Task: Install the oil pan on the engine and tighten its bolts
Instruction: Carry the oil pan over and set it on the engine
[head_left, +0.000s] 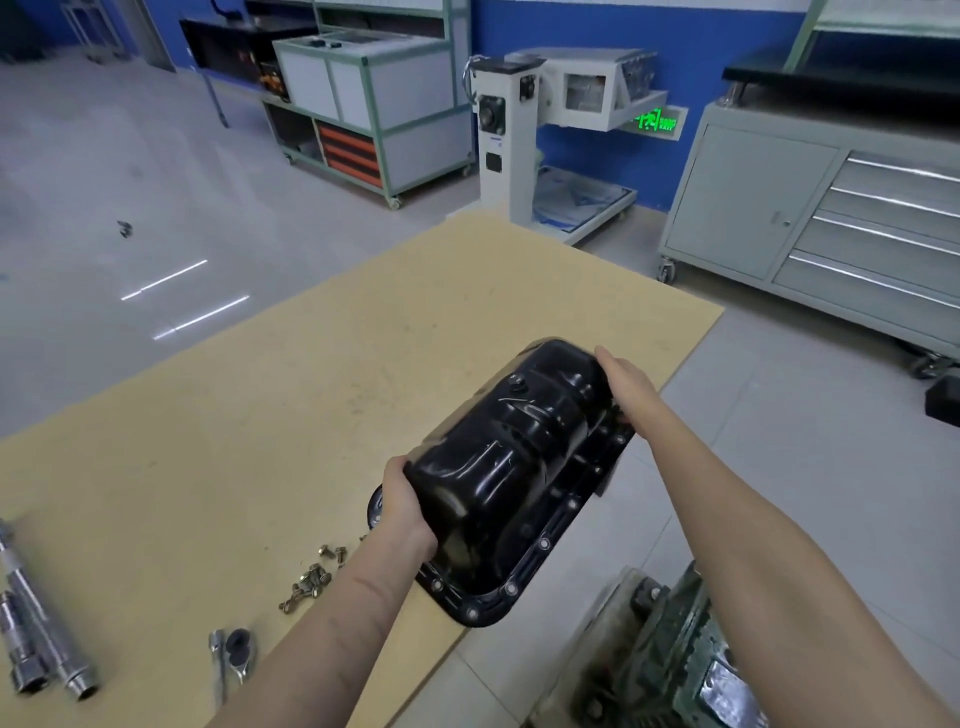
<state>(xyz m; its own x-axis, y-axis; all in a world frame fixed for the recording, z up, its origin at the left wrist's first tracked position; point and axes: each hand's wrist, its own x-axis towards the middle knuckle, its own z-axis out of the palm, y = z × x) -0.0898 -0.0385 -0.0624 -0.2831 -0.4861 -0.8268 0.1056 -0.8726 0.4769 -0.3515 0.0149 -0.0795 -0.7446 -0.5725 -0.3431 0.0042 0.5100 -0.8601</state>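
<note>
I have the pan (511, 478) gripped at both ends, left hand (402, 506) and right hand (626, 387) fingers clamped on it, above the tabletop (260, 415) edge. It isn't on the engine (670, 654) yet; the bolts (311, 579) lie loose, untouched

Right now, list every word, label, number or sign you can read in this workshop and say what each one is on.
Glowing green wall sign: lit characters, too blurred to read.
White machine column: small labels, too small to read.
Glossy black steel oil pan, held in left hand and right hand: no text.
</note>
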